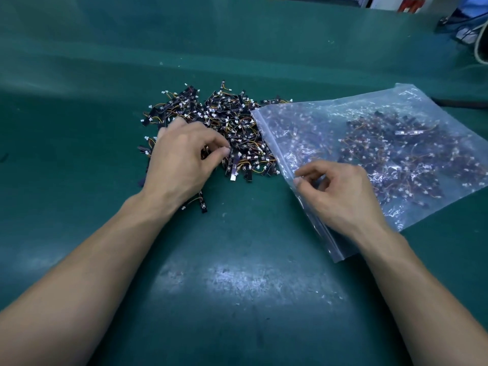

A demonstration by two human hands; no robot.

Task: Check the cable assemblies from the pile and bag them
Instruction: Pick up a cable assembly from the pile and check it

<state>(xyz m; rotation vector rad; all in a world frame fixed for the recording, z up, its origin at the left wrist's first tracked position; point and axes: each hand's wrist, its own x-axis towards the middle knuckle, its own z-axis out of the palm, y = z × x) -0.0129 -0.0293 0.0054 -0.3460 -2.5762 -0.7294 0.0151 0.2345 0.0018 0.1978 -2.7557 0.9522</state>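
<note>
The pile of cable assemblies (pixel 232 120) is lying on the green mat (pixel 237 273), just left of the bag (pixel 396 143), whose zip mouth is running diagonally along the pile's right edge and facing it. The left hand (pixel 182 159) is resting on the pile with thumb and forefinger curling together over one piece; whether it is gripping anything cannot be told. The right hand (pixel 340 191) is pinching the bag's mouth edge. Any picked piece is likely travelling rightward, the left hand being nearer.
</note>
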